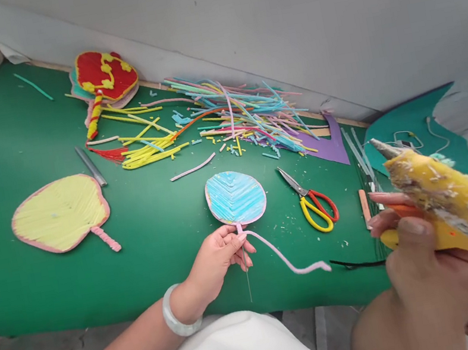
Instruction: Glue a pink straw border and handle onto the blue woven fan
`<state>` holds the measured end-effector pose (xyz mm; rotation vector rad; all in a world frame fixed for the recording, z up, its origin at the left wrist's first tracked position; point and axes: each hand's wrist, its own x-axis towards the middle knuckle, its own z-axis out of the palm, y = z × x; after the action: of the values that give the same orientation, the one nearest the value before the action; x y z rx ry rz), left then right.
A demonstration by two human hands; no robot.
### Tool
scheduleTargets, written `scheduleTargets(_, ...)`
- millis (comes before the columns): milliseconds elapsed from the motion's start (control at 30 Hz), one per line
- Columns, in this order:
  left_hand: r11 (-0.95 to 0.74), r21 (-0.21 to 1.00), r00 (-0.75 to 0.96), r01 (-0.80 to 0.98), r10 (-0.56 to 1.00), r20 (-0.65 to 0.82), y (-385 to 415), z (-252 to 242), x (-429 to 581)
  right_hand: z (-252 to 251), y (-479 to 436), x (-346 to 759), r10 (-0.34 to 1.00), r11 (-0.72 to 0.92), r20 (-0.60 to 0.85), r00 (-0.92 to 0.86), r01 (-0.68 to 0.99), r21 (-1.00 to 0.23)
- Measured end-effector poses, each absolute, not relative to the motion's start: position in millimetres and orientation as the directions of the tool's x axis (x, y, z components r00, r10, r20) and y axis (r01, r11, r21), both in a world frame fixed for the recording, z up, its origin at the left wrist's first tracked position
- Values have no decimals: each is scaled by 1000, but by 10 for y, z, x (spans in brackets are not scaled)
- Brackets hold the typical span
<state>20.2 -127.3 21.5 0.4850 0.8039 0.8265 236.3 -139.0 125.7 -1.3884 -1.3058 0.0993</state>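
Note:
In my left hand [219, 259] I pinch the stem of a small round fan [236, 197], blue inside a pink rim. A thin wire runs straight down below my fingers. From the pinched spot a loose pink pipe cleaner [285, 259] trails to the right, its far end bent. My right hand [430, 261], closer to the camera, is wrapped around a yellow hot glue gun [457, 208] whose nozzle points up and left. The glue gun is apart from the fan. Scissors [311, 200] with red and yellow handles lie between the two hands.
A yellow fan [60, 214] lies at left, below a red and yellow fan [108, 79]. Pipe cleaners [241, 110] are heaped along the wall with yellow ones [148, 152] beside them. Purple sheet [323, 144], glue sticks [360, 156] and a teal sheet [415, 125] lie at right.

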Motion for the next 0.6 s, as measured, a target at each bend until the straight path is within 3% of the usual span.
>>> scheduleTargets(133,622,639,438,-453,779,-448,-1278,222,197,1122,-1240,2785,685,37,561,464,747,-664)
scheduleTargets(267,654,619,451,-435,753,-479,-1271,220,204,734,-1064,3420,672,-275,335,661,642,-716)
scheduleTargets(367,679,620,446,-392,730,-518,-1268,215,218,404,-900,3792,675,-331,76,734,393,-858)
scheduleTargets(600,707,640,464,-302,695,-549,-1300,253,261,66,-642,4109,714,-513,-161,681,353,-782)
